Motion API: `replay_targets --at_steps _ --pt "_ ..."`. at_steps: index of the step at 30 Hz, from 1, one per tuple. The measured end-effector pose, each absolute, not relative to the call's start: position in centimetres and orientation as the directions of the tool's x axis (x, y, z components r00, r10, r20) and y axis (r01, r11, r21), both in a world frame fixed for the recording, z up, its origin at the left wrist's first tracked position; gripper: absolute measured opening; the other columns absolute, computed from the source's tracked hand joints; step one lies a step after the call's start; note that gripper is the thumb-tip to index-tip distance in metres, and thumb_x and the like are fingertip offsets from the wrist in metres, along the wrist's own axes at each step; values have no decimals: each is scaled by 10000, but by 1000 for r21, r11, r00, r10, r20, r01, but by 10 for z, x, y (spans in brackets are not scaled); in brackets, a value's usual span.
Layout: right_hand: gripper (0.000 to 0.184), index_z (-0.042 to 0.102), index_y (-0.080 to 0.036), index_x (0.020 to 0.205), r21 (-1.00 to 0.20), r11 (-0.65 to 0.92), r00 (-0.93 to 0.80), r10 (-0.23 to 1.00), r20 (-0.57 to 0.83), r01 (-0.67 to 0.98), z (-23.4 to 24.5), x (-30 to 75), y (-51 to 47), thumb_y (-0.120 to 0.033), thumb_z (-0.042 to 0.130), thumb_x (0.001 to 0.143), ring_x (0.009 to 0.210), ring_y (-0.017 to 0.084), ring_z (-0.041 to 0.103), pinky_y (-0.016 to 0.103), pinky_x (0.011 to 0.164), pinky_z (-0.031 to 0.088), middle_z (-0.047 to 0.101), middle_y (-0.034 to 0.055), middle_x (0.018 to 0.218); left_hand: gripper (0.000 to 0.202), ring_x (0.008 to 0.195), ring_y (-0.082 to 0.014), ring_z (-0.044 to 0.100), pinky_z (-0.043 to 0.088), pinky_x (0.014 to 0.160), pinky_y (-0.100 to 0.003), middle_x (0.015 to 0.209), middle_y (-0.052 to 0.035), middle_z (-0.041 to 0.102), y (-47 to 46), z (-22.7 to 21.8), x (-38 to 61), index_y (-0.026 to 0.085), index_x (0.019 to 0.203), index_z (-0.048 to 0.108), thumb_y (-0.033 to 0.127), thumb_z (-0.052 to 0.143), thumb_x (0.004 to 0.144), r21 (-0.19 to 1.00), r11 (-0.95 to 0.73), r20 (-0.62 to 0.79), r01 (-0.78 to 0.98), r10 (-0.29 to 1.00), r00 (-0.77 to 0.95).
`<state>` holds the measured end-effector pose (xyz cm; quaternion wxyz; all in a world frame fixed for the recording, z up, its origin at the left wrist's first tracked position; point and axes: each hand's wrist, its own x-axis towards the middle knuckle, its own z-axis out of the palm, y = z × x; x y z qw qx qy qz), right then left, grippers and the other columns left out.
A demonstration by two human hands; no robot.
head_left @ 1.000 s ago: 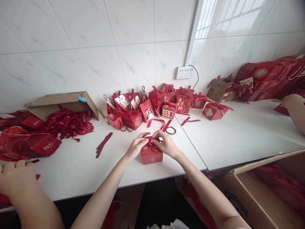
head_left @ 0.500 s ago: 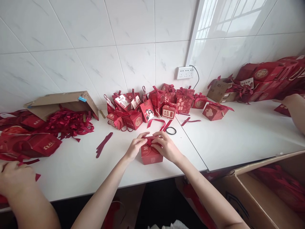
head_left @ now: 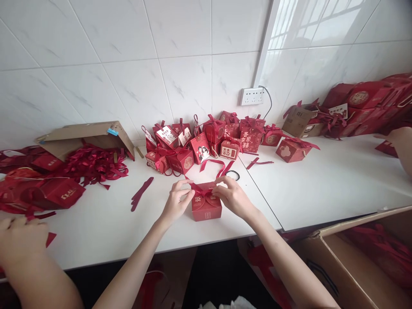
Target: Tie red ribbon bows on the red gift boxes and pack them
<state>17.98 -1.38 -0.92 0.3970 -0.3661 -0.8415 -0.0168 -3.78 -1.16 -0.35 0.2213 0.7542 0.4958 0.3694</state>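
Leftmost, a co-worker's bare hand is at the front edge of the tabletop. Behind it, a brown cardboard carton lies open-sided against the back edge, probably to keep the heap of shiny dark red ribbons from spreading.

Near the middle of the front edge sits a red printed paper box, upright, with a red satin ribbon knotted across its top. The person's left hand holds the ribbon's left side in a narrow pinch; the right hand pinches its right side just as narrowly, presumably so the knot sits evenly. Along the back edge, decorated red boxes crowd together, perhaps to stay out of the hands' way. A thin black ring lies beside the right hand. At the right, another person's hand rests near a red box.

The white, smooth tabletop has a seam running front to back. Behind it rises a glossy, marbled white tile wall bearing a white socket strip.
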Motion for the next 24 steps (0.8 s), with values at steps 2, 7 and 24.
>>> replay_targets --at_steps 2,7,24 --pt "194 608 -172 818 -215 731 -441 590 677 648 -9 183 -14 -107 442 894 835 188 552 335 704 468 568 107 1003 314 988 -201 539 476 884 -348 995 -69 593 -15 -8 -41 190 635 642 332 476 860 636 -472 428 610 874 230" --pt "233 607 -170 805 -97 703 -468 563 681 705 -10 186 -15 -61 419 890 818 194 549 339 691 440 583 104 975 184 762 -120 548 522 721 -262 861 -34 512 -24 -15 -38 182 704 624 249 513 835 587 -537 557 607 811 178" --pt "378 437 -200 596 -711 153 -64 986 151 686 7 159 -36 -472 508 849 572 143 486 256 589 353 538 17 641 243 776 -138 573 510 675 -256 835 -27 523 -26 -5 -19 185 676 504 354 463 846 722 -302 301 622 947 109"
